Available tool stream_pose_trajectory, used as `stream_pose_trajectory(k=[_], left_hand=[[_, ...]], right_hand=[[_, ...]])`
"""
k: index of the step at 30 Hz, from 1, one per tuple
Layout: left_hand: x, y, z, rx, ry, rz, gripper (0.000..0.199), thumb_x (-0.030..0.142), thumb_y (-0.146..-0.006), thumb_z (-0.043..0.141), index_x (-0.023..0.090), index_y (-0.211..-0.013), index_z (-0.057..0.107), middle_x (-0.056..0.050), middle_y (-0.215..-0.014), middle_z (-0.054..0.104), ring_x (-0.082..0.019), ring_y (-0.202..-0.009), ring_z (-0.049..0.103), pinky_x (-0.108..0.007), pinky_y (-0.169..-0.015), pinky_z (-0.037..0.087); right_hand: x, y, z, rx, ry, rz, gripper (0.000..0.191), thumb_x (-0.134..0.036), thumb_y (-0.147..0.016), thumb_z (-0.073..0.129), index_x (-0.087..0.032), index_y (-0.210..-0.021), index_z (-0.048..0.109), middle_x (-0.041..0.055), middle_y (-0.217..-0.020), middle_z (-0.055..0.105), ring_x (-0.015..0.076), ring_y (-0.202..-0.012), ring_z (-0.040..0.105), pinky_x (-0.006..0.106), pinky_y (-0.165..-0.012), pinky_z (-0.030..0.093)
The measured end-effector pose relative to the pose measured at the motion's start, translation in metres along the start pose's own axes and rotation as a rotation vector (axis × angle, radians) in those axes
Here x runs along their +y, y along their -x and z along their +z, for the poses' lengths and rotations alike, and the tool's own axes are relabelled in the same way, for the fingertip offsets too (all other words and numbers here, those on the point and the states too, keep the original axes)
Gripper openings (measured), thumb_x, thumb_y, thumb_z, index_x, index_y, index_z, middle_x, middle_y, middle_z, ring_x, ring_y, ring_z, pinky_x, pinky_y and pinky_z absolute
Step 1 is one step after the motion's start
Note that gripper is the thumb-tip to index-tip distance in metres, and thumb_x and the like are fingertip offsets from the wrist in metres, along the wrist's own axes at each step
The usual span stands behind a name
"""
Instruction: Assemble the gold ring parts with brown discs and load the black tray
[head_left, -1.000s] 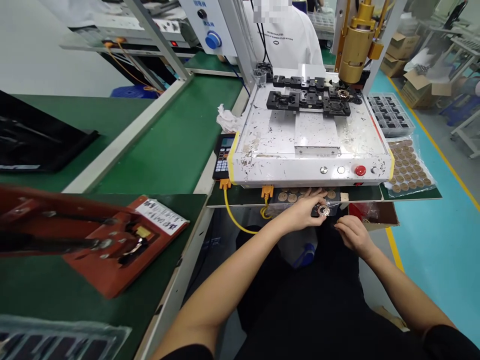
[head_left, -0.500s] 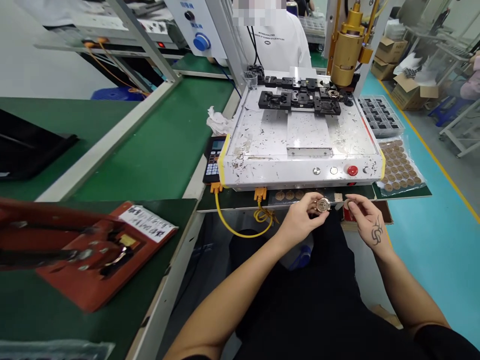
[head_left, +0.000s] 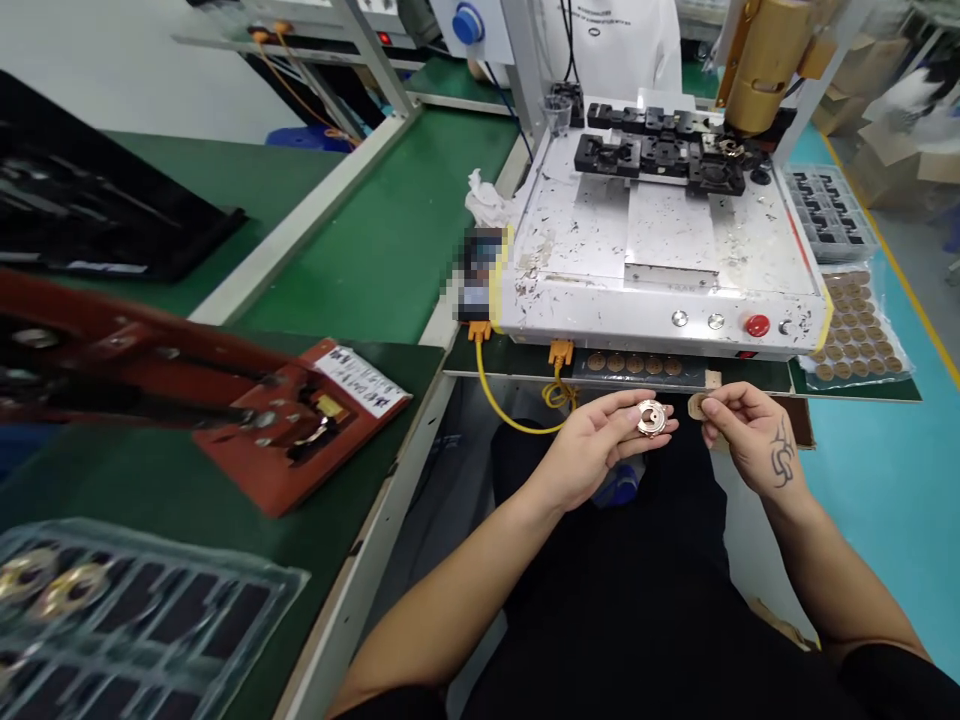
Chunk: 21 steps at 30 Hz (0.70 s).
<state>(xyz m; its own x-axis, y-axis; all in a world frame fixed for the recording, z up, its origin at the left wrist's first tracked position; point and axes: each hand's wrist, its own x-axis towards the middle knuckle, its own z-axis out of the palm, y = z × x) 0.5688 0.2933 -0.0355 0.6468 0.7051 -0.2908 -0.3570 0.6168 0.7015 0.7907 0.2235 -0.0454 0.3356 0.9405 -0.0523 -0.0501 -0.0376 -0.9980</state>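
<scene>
My left hand (head_left: 600, 445) holds a round gold-coloured metal part (head_left: 651, 417) between thumb and fingers, over my lap. A little to its right, my right hand (head_left: 754, 432) pinches a small tan disc (head_left: 698, 406) at its fingertips. The two pieces are close together but apart. Just beyond my hands, a dark strip of similar tan discs (head_left: 634, 364) lies under the front edge of the white machine (head_left: 660, 290).
The white machine carries black fixtures (head_left: 660, 160) and a gold nozzle head (head_left: 761, 65); its front has a red button (head_left: 757, 325). A bag of tan discs (head_left: 855, 325) lies right. A red press tool (head_left: 225, 400) and plastic tray (head_left: 135, 620) sit left. A person in white stands behind.
My left hand lifted the metal part from under the machine's edge toward my lap. My right hand picked up a tan disc and brought it beside the part. The camera shifted left.
</scene>
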Motion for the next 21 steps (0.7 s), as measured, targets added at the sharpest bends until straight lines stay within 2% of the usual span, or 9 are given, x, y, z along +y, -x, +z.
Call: stream_pose_trajectory(k=[9, 11, 13, 17, 21], left_hand=[[-0.005, 0.012, -0.005, -0.031, -0.02, 0.076, 0.046, 0.038, -0.094, 0.088, 0.016, -0.133, 0.077, -0.016, -0.132, 0.081, -0.035, -0.125, 0.077, -0.056, -0.118, 0.058], [-0.005, 0.013, -0.006, -0.038, -0.019, 0.07, 0.046, 0.037, -0.095, 0.088, 0.016, -0.134, 0.077, -0.016, -0.133, 0.08, -0.036, -0.127, 0.077, -0.057, -0.119, 0.057], [-0.006, 0.014, -0.006, -0.041, -0.02, 0.063, 0.046, 0.037, -0.095, 0.087, 0.016, -0.135, 0.077, -0.016, -0.134, 0.08, -0.036, -0.127, 0.076, -0.058, -0.12, 0.056], [-0.008, 0.015, -0.005, -0.041, -0.038, 0.075, 0.048, 0.039, -0.095, 0.087, 0.016, -0.136, 0.076, -0.017, -0.139, 0.078, -0.038, -0.131, 0.074, -0.057, -0.119, 0.056], [-0.008, 0.017, -0.001, -0.038, -0.072, 0.09, 0.054, 0.044, -0.095, 0.087, 0.014, -0.138, 0.075, -0.017, -0.138, 0.078, -0.037, -0.13, 0.074, -0.056, -0.119, 0.057]], right_hand=[[-0.001, 0.007, 0.002, -0.252, -0.078, 0.211, 0.032, -0.052, -0.1, 0.078, -0.024, -0.089, 0.066, -0.0022, -0.069, 0.064, 0.0153, -0.06, 0.057, 0.031, -0.06, 0.047], [-0.004, 0.007, 0.003, -0.268, -0.006, 0.176, 0.032, -0.052, -0.102, 0.075, -0.024, -0.09, 0.067, -0.0021, -0.07, 0.062, 0.0154, -0.061, 0.055, 0.032, -0.062, 0.046], [-0.009, 0.006, 0.006, -0.255, 0.116, 0.086, 0.032, -0.052, -0.102, 0.075, -0.024, -0.089, 0.068, 0.0006, -0.08, 0.066, 0.0164, -0.069, 0.057, 0.033, -0.068, 0.048], [-0.02, 0.006, 0.018, -0.232, 0.315, -0.103, 0.033, -0.052, -0.101, 0.075, -0.023, -0.086, 0.068, 0.0072, -0.116, 0.07, 0.0226, -0.103, 0.066, 0.036, -0.091, 0.052], [-0.022, 0.007, 0.03, -0.273, 0.312, -0.139, 0.031, -0.048, -0.103, 0.072, -0.023, -0.086, 0.066, 0.0071, -0.117, 0.07, 0.0232, -0.108, 0.068, 0.038, -0.099, 0.053]])
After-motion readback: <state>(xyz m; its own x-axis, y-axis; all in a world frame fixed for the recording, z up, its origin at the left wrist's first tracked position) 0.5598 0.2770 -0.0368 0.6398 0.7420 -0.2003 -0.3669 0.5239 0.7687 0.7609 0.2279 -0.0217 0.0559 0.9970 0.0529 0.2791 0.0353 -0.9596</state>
